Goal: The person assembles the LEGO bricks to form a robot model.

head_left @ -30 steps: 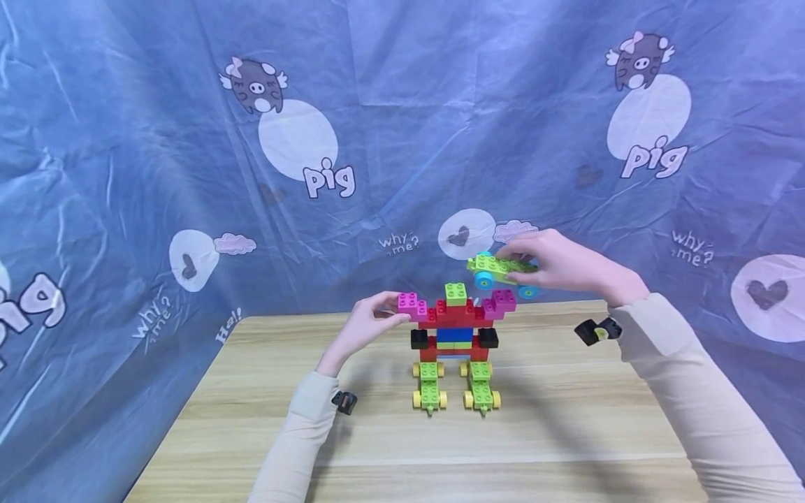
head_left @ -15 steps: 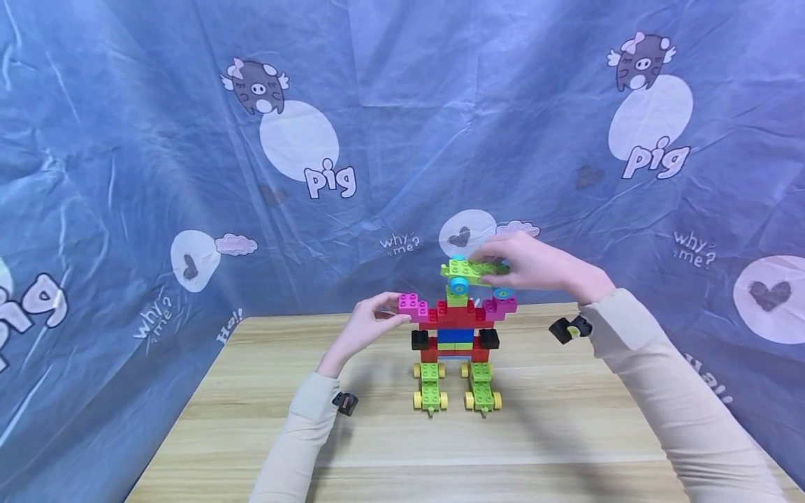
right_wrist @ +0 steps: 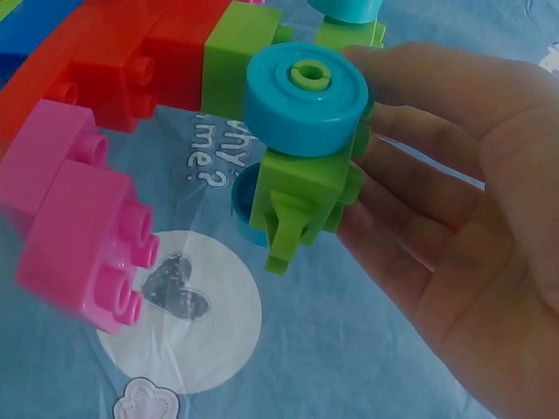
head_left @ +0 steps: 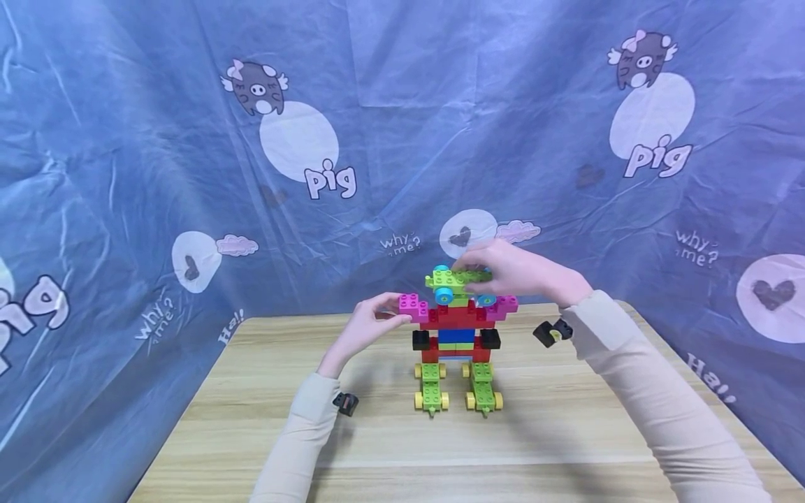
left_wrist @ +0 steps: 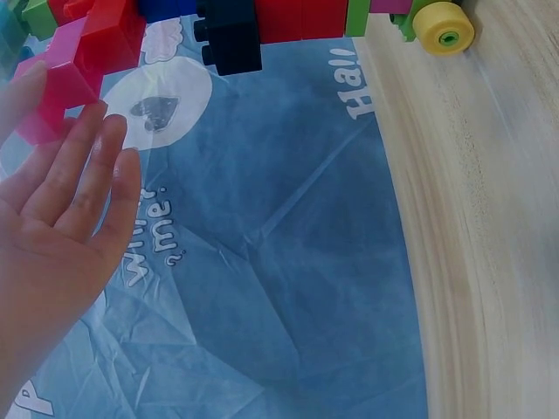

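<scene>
A toy-brick figure [head_left: 455,319] stands upright on the table, with a red, blue and green body and black side bricks. My left hand [head_left: 370,328] pinches the pink brick [head_left: 409,304] at its left arm end between thumb and fingers. My right hand [head_left: 512,270] grips a lime-green wheeled base [head_left: 445,280] with blue wheels [right_wrist: 306,100], lying crosswise at the top of the figure. Below it is the green top brick [right_wrist: 236,61]; whether the studs are joined cannot be told. Pink bricks [right_wrist: 79,236] of the other arm are close to the right hand.
Two green wheeled feet with yellow wheels, a left foot [head_left: 431,395] and a right foot [head_left: 483,395], bear the figure on the wooden table [head_left: 264,419]. A blue printed cloth [head_left: 402,140] hangs behind the table's far edge.
My right hand has carried the green wheeled base leftward and down, from right of the figure onto the top brick's place. My left hand has kept its hold on the pink brick.
</scene>
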